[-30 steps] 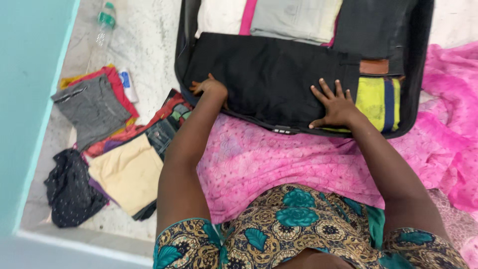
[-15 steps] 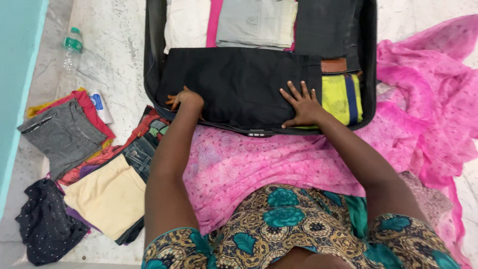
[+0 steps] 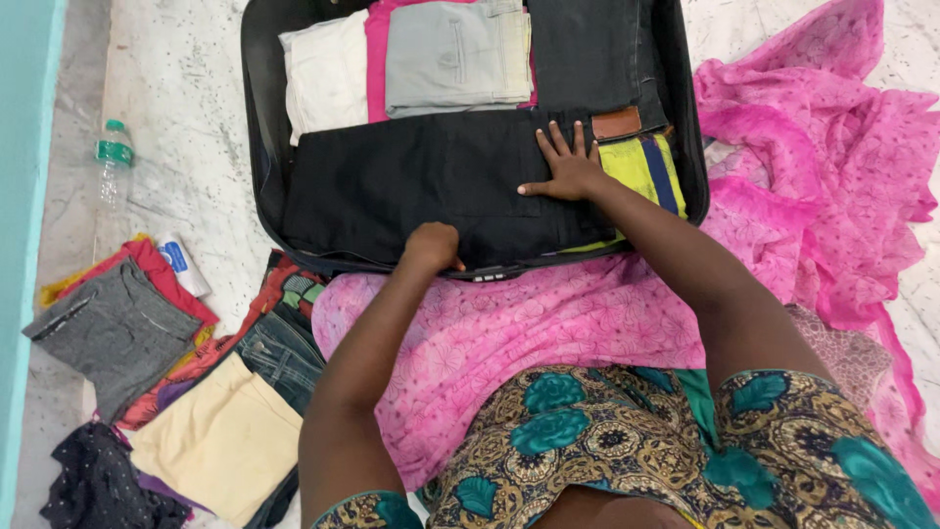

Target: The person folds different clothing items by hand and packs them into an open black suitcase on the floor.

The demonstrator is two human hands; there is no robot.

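An open black suitcase (image 3: 257,118) lies on the floor in front of me. A large folded black garment (image 3: 392,186) fills its near half. My right hand (image 3: 565,165) lies flat on the garment's right end, fingers spread, beside a yellow cloth with blue stripes (image 3: 641,167). My left hand (image 3: 433,245) is curled over the garment's near edge, by the suitcase rim. Behind it are a folded white piece (image 3: 323,73), a grey one (image 3: 455,54) on a pink layer, and dark jeans (image 3: 587,54).
A pink patterned cloth (image 3: 548,313) covers my lap and spreads right (image 3: 832,127). On the marble floor to the left lie a plastic bottle (image 3: 113,167), a small tube (image 3: 181,263), and folded clothes: grey (image 3: 113,328), cream (image 3: 220,441), denim (image 3: 284,348), black dotted (image 3: 98,485).
My left hand slid from the garment's left end to the middle of its near edge. My right hand moved up and stays flat on the garment. The view shifted, showing more of the suitcase.
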